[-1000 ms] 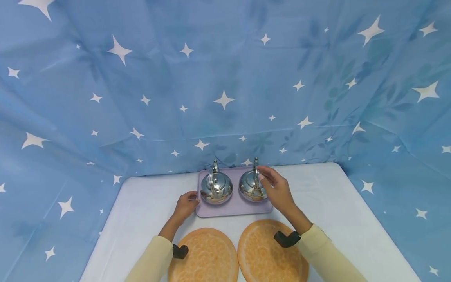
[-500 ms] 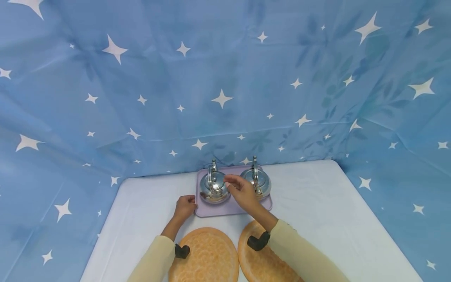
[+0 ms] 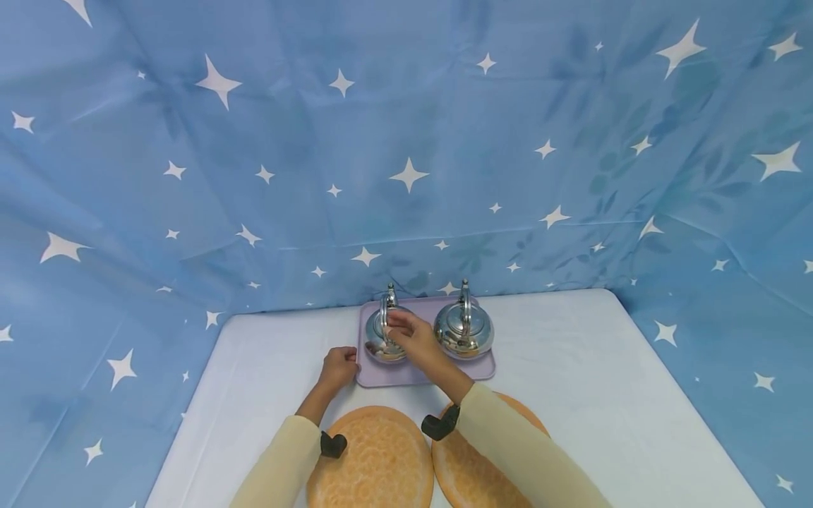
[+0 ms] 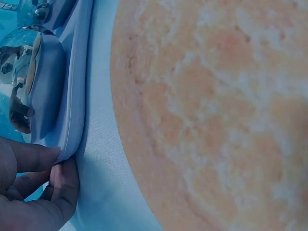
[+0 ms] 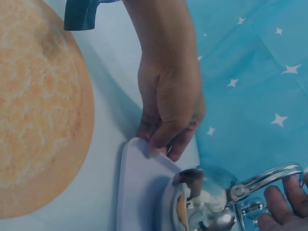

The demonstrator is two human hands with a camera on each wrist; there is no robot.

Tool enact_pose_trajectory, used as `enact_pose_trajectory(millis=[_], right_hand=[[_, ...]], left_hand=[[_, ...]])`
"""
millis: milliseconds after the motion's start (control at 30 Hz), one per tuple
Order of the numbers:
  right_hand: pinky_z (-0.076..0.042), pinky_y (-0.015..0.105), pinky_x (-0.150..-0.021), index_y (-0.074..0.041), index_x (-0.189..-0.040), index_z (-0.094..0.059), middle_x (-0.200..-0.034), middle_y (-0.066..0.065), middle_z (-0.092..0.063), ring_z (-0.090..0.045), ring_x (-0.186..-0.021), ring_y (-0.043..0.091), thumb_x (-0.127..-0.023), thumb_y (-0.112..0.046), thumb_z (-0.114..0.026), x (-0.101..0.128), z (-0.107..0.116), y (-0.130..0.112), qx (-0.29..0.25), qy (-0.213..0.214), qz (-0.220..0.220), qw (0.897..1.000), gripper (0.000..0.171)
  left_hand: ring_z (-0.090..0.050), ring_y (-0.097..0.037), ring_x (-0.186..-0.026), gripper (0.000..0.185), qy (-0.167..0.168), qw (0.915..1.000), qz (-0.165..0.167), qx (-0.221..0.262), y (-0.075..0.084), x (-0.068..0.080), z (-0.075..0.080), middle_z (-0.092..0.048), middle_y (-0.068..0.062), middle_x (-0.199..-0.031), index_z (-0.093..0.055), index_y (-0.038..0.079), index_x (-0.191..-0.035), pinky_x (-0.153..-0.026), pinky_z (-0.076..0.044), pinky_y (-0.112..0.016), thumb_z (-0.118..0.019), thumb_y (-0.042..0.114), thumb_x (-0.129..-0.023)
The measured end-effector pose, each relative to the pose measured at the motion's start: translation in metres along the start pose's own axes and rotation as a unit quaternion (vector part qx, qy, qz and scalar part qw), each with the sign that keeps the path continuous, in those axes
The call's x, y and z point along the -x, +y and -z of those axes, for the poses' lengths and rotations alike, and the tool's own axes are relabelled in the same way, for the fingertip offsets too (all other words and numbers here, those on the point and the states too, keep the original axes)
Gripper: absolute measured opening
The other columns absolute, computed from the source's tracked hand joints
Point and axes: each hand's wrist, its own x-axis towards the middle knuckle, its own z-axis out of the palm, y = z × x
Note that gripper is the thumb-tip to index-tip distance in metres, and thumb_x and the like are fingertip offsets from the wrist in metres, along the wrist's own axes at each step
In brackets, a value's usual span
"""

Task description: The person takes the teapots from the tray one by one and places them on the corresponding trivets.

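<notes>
Head view: a tray is seen on the desk, with a left kettle and a right kettle stood on it, side by side. The tray's left end is pinched between the left hand's thumb and fingers. The right hand is held right by the left kettle's handle, fingers and thumb apart; whether the handle is touched cannot be told.
</notes>
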Motion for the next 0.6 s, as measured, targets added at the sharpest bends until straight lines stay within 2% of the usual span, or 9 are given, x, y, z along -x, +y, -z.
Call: enact_pose_trajectory(millis=[167, 233, 300, 400, 600], right_hand=[[-0.049, 0.039, -0.095, 0.004, -0.137, -0.049, -0.126, 0.021, -0.058, -0.055, -0.117, 0.034, -0.094, -0.01, -0.063, -0.002, -0.006, 0.003, 0.007, -0.028, 0.0, 1.0, 0.048], [-0.051, 0.033, -0.091, 0.004, -0.14, -0.046, -0.125, 0.02, -0.058, -0.057, -0.113, 0.031, -0.094, -0.008, -0.061, -0.004, -0.008, 0.005, -0.001, -0.024, -0.007, 1.0, 0.05], [-0.052, 0.032, -0.088, 0.006, -0.14, -0.044, -0.121, 0.022, -0.058, -0.057, -0.111, 0.032, -0.094, -0.005, -0.059, -0.003, -0.009, -0.002, -0.01, -0.015, -0.017, 1.0, 0.05], [-0.053, 0.03, -0.083, 0.007, -0.137, -0.048, -0.114, 0.019, -0.061, -0.059, -0.107, 0.029, -0.093, -0.004, -0.06, -0.007, -0.009, -0.002, -0.003, 0.007, -0.035, 0.999, 0.047], [-0.054, 0.042, -0.083, 0.005, -0.124, -0.061, -0.105, 0.012, -0.063, -0.062, -0.096, 0.025, -0.094, -0.008, -0.061, -0.019, -0.008, 0.012, -0.01, 0.019, -0.066, 0.998, 0.032]], left_hand=[[-0.064, -0.028, -0.091, 0.042, 0.0, 1.0, 0.0, 0.0, 0.0, 0.0, 0.0, -0.067, -0.019, -0.097, -0.059, -0.017, -0.118, -0.078, -0.055, -0.035, -0.06, -0.01, -0.076], [-0.064, -0.028, -0.091, 0.042, -0.001, 1.0, 0.0, 0.008, -0.001, 0.0, 0.0, -0.067, -0.02, -0.096, -0.059, -0.018, -0.118, -0.078, -0.055, -0.035, -0.059, -0.011, -0.076], [-0.064, -0.028, -0.092, 0.042, -0.002, 0.9999, 0.001, 0.011, -0.001, 0.001, 0.0, -0.067, -0.02, -0.097, -0.059, -0.018, -0.118, -0.078, -0.055, -0.035, -0.059, -0.011, -0.076], [-0.064, -0.028, -0.092, 0.043, -0.004, 1.0, 0.003, 0.007, 0.0, 0.001, 0.0, -0.067, -0.02, -0.098, -0.058, -0.018, -0.119, -0.079, -0.055, -0.035, -0.059, -0.011, -0.077], [-0.064, -0.028, -0.093, 0.043, -0.007, 0.9999, 0.007, 0.013, 0.001, -0.001, -0.001, -0.067, -0.02, -0.099, -0.057, -0.017, -0.12, -0.08, -0.055, -0.034, -0.06, -0.009, -0.078]])
